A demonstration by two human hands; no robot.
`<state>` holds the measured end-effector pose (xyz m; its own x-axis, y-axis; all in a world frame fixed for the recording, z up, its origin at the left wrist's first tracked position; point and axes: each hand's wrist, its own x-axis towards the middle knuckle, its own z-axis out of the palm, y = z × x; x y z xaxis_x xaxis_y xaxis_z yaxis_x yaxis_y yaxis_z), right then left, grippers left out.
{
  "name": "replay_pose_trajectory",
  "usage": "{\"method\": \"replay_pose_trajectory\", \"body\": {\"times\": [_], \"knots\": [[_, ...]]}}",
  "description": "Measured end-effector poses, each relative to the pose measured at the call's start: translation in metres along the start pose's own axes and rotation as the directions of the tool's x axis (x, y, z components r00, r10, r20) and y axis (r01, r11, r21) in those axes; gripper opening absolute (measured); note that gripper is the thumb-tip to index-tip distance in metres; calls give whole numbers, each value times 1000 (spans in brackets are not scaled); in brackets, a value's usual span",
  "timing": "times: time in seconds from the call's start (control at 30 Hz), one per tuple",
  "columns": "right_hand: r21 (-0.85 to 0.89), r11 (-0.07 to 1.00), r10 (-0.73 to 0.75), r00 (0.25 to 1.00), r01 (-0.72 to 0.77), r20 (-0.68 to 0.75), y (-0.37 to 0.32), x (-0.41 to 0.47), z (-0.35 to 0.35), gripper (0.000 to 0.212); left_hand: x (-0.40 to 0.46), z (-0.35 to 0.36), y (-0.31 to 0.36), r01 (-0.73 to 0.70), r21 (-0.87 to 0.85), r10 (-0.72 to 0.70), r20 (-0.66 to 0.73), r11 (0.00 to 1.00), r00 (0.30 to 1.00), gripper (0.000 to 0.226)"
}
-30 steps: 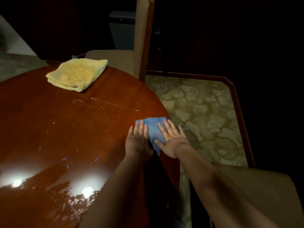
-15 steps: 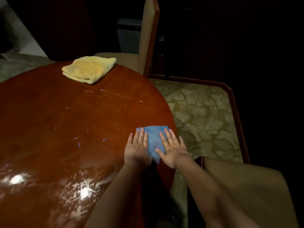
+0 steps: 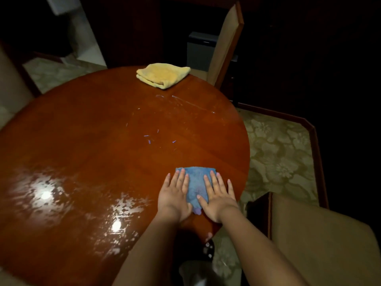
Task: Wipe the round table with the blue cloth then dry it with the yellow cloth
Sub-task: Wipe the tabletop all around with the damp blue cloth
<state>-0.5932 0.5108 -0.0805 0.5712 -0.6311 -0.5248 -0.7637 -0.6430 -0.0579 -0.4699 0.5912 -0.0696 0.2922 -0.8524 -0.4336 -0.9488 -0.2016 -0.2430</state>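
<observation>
The blue cloth lies flat on the round, glossy wooden table, near its right edge. My left hand presses flat on the cloth's left part, fingers spread. My right hand presses flat on its right part in the same way. A strip of blue shows between the two hands. The folded yellow cloth rests at the table's far edge, well away from both hands. Wet streaks and a few small blue lint bits mark the tabletop between the cloths.
A tan chair stands behind the yellow cloth, another tan chair sits at the lower right beside the table. Patterned carpet with a wooden border lies to the right. Lamp glare shines on the near left tabletop.
The view has swung left and back, showing more of the table. Both hands stay pressed on the blue cloth, which has slid slightly inward from the table's right edge.
</observation>
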Motion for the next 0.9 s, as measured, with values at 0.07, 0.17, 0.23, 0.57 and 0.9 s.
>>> {"method": "replay_pose_trajectory", "body": {"times": [0.07, 0.17, 0.23, 0.57, 0.9], "knots": [[-15, 999, -29, 1000, 29, 8, -11, -2, 0, 69, -9, 6, -9, 17, -10, -17, 8, 1000, 1000, 81], [-18, 998, -59, 998, 59, 6, -14, -1, -1, 69, -13, 9, -14, 21, -9, -20, 18, 1000, 1000, 81], [-20, 997, -74, 997, 74, -2, -11, 4, -2, 70, -9, 10, -13, 24, -21, -24, 10, 999, 1000, 82], [-35, 993, -111, 993, 110, -28, -9, 59, -29, 71, 41, -6, -37, 57, -44, -57, 2, 997, 998, 84], [-58, 989, -136, 990, 134, -42, -6, 105, -55, 71, 84, -22, -58, 79, -80, -78, 18, 994, 997, 86]]}}
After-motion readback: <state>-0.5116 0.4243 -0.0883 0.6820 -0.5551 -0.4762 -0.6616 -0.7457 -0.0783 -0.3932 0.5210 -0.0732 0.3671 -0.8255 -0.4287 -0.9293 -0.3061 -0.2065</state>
